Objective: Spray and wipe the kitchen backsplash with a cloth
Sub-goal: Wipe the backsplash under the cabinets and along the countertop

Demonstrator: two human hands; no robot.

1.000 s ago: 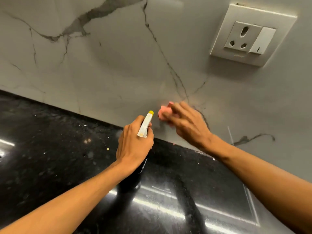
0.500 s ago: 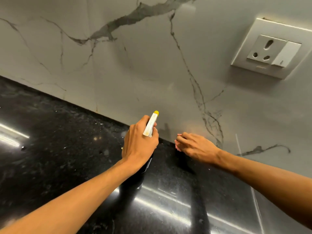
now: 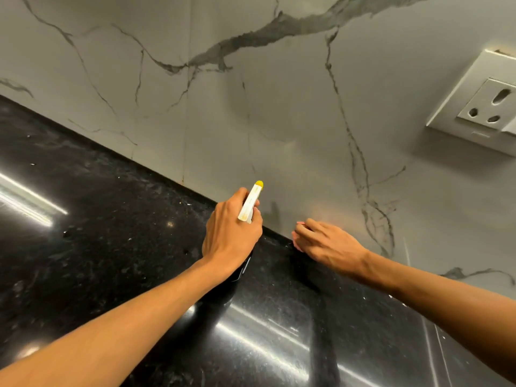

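My left hand (image 3: 231,233) grips a spray bottle (image 3: 250,203) with a white head and yellow nozzle, its dark body mostly hidden under the hand; the nozzle points at the grey-veined marble backsplash (image 3: 279,121). My right hand (image 3: 324,243) holds a pink cloth (image 3: 299,224) at the seam where the backsplash meets the black counter (image 3: 111,219). Only thin pink edges of the cloth show past the fingers.
A white wall socket (image 3: 480,113) is mounted on the backsplash at the upper right. The glossy black stone counter runs from the left edge to the bottom right, with a few small crumbs and bright light reflections on it.
My right hand slid the cloth down the backsplash to the counter seam and now stays there. The left hand keeps the bottle in place. The view has shifted left.
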